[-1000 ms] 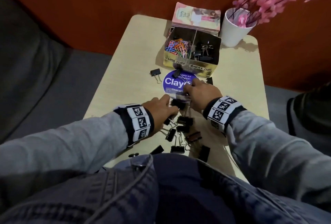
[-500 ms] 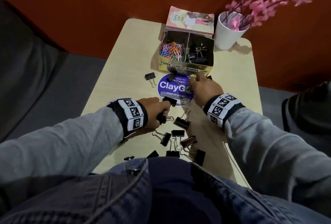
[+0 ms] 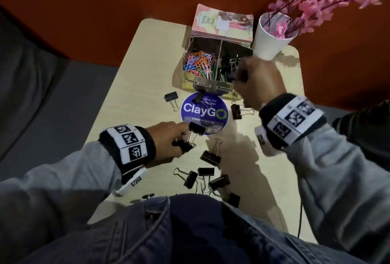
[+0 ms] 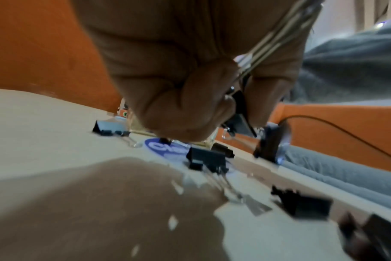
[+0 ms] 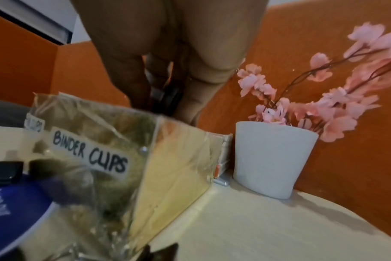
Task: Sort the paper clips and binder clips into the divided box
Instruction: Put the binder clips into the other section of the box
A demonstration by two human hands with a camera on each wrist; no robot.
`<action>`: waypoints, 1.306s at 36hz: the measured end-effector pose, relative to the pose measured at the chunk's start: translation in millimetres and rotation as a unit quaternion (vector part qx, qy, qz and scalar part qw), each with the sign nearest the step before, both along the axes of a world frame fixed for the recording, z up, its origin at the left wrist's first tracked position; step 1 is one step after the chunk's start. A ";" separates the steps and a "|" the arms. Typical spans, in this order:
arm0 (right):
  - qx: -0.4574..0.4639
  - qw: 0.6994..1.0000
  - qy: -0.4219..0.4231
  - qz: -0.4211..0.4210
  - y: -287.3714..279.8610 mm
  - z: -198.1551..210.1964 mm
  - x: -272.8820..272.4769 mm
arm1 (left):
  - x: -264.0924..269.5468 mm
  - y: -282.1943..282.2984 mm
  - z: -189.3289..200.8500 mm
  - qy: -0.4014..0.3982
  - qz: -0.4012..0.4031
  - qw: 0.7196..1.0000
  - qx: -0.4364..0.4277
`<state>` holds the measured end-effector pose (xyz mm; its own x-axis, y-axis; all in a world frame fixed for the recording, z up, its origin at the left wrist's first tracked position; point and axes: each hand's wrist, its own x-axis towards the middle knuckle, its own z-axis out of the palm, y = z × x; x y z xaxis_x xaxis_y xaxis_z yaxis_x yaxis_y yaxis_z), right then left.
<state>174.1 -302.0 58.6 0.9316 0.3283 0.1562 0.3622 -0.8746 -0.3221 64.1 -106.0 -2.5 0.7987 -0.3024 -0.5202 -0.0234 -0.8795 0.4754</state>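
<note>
Over the divided box at the tabletop's far edge, the right hand pinches a black binder clip, pointing down at the BINDER CLIPS compartment. Near the middle, the left hand grips another black clip by its wire handles, body pointing away.

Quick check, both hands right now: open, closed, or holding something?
Left hand: closed, gripping binder clips by their wire handles.
Right hand: closed on a dark binder clip, over the divided box.
</note>
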 end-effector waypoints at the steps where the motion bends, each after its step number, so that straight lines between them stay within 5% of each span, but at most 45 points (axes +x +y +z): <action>1: 0.006 1.000 -0.013 -0.016 1.4 5.4 10.8 | 1.4 0.4 0.9 0.004 0.006 1.000 -0.006; 8: -0.104 0.990 0.085 0.035 9.5 -6.7 53.3 | 21.9 -3.9 15.5 -0.003 0.030 0.998 -0.057; 13: 0.021 0.998 -0.040 -0.046 -28.5 -2.7 40.9 | 42.8 -3.8 34.7 -0.005 0.041 0.995 -0.088; 16: 0.062 0.991 0.050 -0.103 -57.4 -16.4 26.7 | 70.4 -5.7 54.8 -0.042 0.049 0.993 -0.097; 20: -0.056 0.965 0.239 -0.088 -52.6 -50.1 8.4 | 125.7 -30.0 76.7 -0.144 0.036 0.988 -0.043; 29: -0.124 0.974 0.181 -0.053 -31.8 -77.4 -5.1 | 194.1 -96.1 58.8 -0.160 -0.048 0.984 0.063; 33: -0.178 0.971 0.161 -0.019 -35.5 -77.0 -11.3 | 186.9 -94.0 61.4 -0.199 -0.056 0.972 0.109; 37: -0.207 0.966 0.158 -0.003 -36.3 -73.8 -19.4 | 162.9 -62.8 77.7 -0.259 -0.015 0.964 0.056; 41: -0.232 0.958 0.168 0.012 -38.3 -70.2 -26.8 | 124.0 -10.3 78.4 -0.222 0.025 0.973 0.051; 47: -0.251 0.955 0.156 0.040 -33.2 -67.4 -39.0 | 81.8 25.1 29.1 -0.124 0.038 0.980 0.152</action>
<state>135.1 -335.2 -8.9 0.8759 0.3610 -0.3201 0.3894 -0.9207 0.0272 145.9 -80.9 26.6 0.9261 -0.0978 -0.3645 -0.0333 -0.9832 0.1793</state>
